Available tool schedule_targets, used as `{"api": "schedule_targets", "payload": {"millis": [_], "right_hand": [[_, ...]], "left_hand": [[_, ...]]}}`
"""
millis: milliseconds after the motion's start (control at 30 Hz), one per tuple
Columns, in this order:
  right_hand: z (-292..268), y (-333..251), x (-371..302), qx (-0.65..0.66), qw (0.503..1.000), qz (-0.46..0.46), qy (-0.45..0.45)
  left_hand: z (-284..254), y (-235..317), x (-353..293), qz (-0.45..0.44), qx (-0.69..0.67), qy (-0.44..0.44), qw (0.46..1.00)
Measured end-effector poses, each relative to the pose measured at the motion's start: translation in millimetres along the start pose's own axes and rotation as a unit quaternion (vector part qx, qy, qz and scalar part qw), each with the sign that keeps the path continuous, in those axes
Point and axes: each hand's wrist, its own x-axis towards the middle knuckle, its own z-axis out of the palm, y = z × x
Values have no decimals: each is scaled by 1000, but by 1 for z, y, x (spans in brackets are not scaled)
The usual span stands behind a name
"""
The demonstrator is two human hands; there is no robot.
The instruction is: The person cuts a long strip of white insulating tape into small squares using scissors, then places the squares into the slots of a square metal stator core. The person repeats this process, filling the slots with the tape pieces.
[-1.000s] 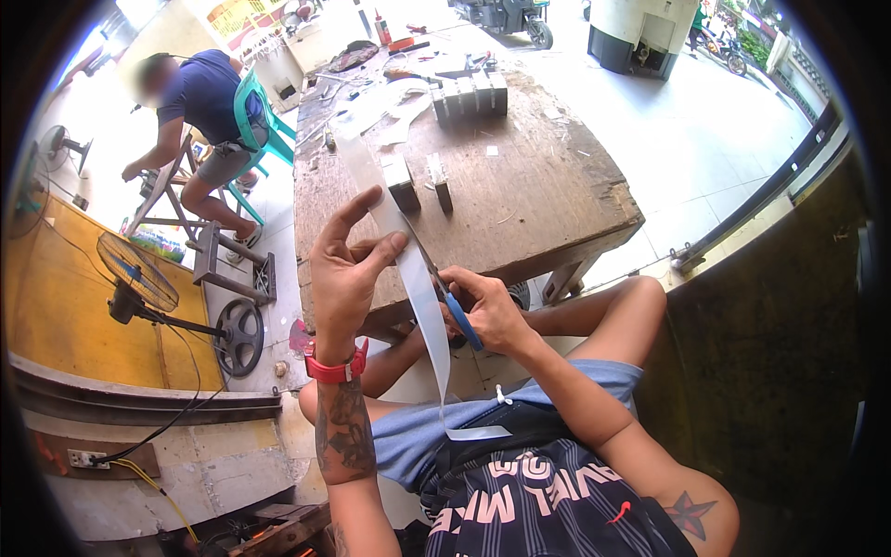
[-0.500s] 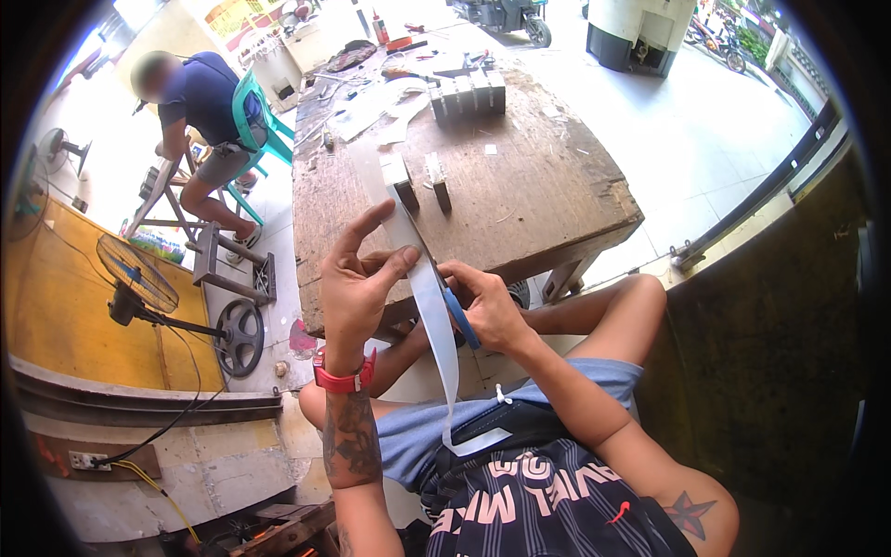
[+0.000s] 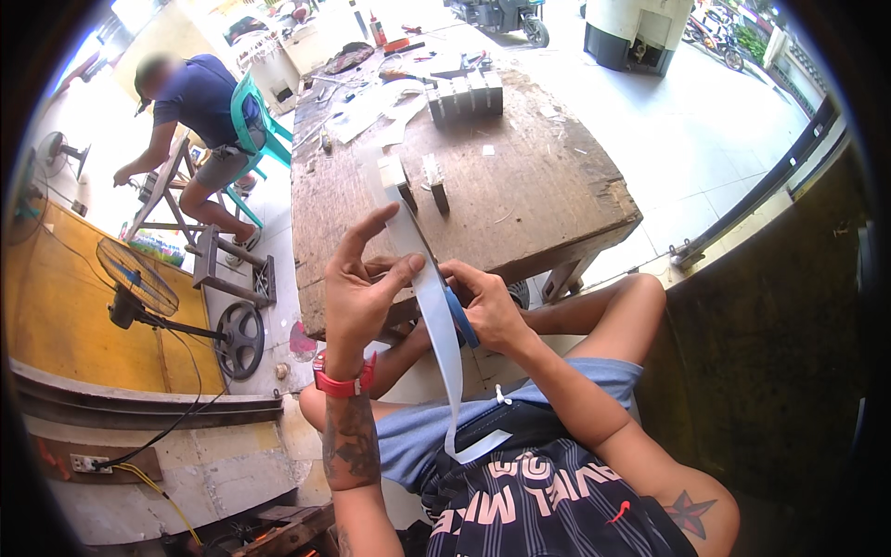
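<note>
left hand (image 3: 357, 292) raised, right hand (image 3: 487, 311) curled

Place: an open-fronted workshop that gave straight onto a tiled forecourt.
Bench: a worn, scarred wooden workbench (image 3: 520, 186) stood in the middle, strewn with paper scraps, small wooden blocks (image 3: 434, 182) and a row of grey blocks (image 3: 466, 93).
Supplies: glue bottles (image 3: 376, 28) stood at the bench's far end.
Equipment: a pedestal fan (image 3: 137, 278) and a cast metal wheel (image 3: 239, 339) sat on the floor.
Others: a second person (image 3: 200, 111) worked bent over a metal frame.
Street: a parked motorbike (image 3: 501, 14) showed outside.
</note>
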Motion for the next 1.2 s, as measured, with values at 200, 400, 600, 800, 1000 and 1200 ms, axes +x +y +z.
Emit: {"api": "schedule_targets", "payload": {"millis": [200,400,600,800,1000,1200], "right_hand": [[-1,-10,-2,-65,998,19,-16],[-1,-16,-1,-78,997,16,-5],[-9,-21,1,-76,996,32,-19],[-8,-20,4,-61,998,8,-3],[-6,-17,-2,-41,999,28,0],[-3,-18,-2,-37,998,41,3]], "left_hand": [[-21,29,42,39,37,-12,998],[-31,31,55,15,43,-50,998],[-27,20,47,15,-13,-35,999],[-13,2,38,41,-51,-11,998],[-11,-2,34,46,-50,-6,998],[-12,0,32,41,-59,-7,997]]}}
